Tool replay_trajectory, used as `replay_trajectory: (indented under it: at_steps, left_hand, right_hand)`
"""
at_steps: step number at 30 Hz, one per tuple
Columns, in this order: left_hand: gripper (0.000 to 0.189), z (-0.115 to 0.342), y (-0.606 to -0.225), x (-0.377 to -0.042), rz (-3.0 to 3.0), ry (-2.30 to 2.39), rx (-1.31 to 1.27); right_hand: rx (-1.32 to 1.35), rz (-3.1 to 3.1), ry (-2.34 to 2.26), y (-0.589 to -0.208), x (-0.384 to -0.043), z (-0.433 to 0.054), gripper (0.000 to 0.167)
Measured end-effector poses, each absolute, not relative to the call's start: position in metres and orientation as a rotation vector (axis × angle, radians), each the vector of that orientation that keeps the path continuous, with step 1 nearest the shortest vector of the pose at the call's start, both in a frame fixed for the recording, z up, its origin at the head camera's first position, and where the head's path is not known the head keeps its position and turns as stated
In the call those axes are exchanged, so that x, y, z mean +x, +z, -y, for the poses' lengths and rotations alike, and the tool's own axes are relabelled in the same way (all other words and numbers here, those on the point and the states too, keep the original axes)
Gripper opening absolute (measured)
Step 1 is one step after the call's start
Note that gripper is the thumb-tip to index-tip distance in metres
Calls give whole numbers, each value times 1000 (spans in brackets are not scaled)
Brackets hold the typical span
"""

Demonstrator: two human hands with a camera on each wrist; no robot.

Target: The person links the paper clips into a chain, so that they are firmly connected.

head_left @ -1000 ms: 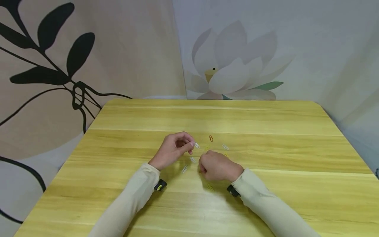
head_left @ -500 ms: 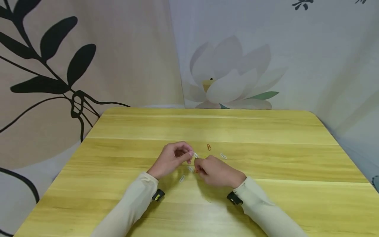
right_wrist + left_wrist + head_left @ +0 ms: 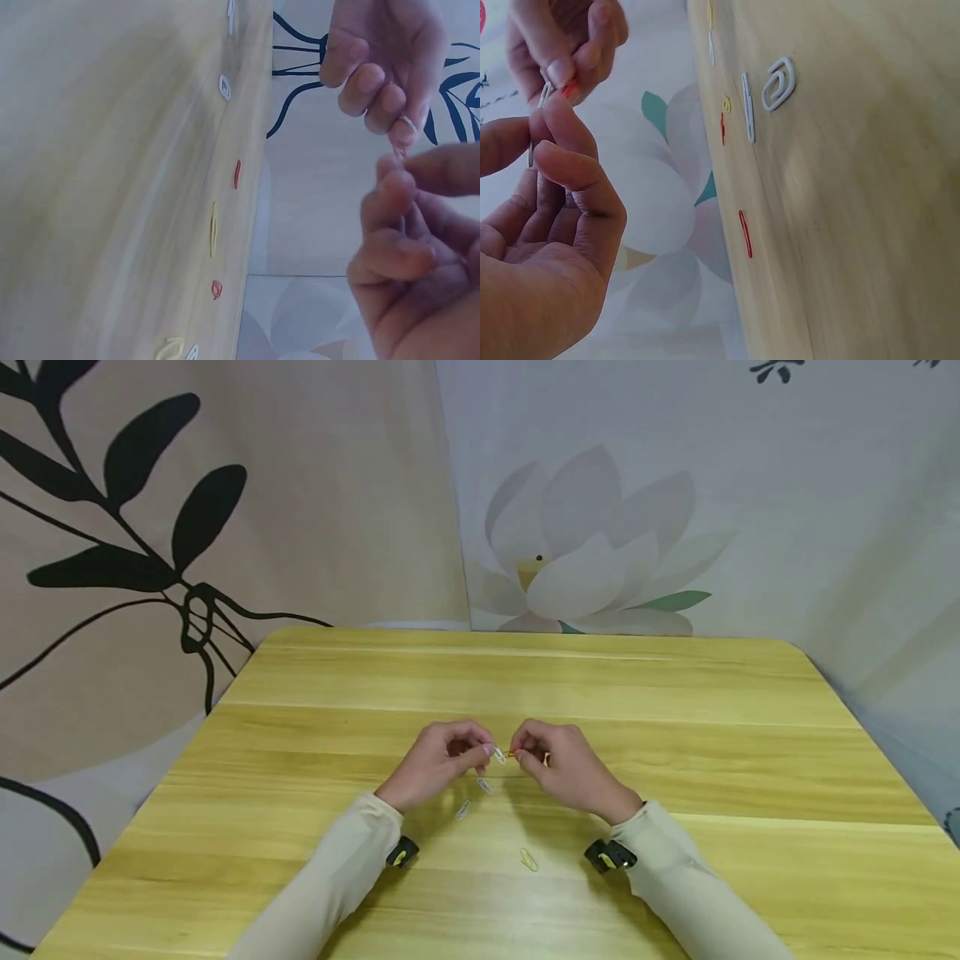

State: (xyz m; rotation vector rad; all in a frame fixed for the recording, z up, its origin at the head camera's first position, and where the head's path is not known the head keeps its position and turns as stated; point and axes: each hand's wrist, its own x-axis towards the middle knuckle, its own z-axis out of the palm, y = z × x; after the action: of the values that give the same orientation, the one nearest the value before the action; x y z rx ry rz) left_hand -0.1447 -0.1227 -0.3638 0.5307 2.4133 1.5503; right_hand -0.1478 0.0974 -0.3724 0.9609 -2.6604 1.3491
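Observation:
My left hand (image 3: 442,756) pinches a white paper clip (image 3: 499,756) between thumb and fingers, above the table. Facing it, my right hand (image 3: 568,767) pinches a red paper clip (image 3: 571,90), mostly covered by the fingertips. The two clips meet or nearly meet in the gap between the hands; whether they are linked I cannot tell. Below the left hand, two white paper clips lie on the wood, one nearer (image 3: 462,810) and one farther (image 3: 484,786). A yellow paper clip (image 3: 528,859) lies closer to me, below the right hand.
The hands hide more loose clips from the head view. The right wrist view shows a red clip (image 3: 237,174), a yellow clip (image 3: 214,229) and another red clip (image 3: 217,289) on the wooden table (image 3: 675,727). Patterned curtains (image 3: 337,510) hang behind its far edge.
My right hand has risen from low over the table and turned, bringing a red paper clip up to the white one. My left hand keeps its pinch, nearly still.

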Motion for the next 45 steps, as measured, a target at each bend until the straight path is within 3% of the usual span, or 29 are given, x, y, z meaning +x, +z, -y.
replay_trajectory:
  at_steps: [8,45]
  left_hand:
    - [12,121,-365,-146,-2393,1538,541]
    - [14,126,-357,-144,-2405,1572,530]
  right_hand:
    - [885,2554,1407,-370,-144,-92,7]
    - [989,2417,1231,-365,-141,-87,10]
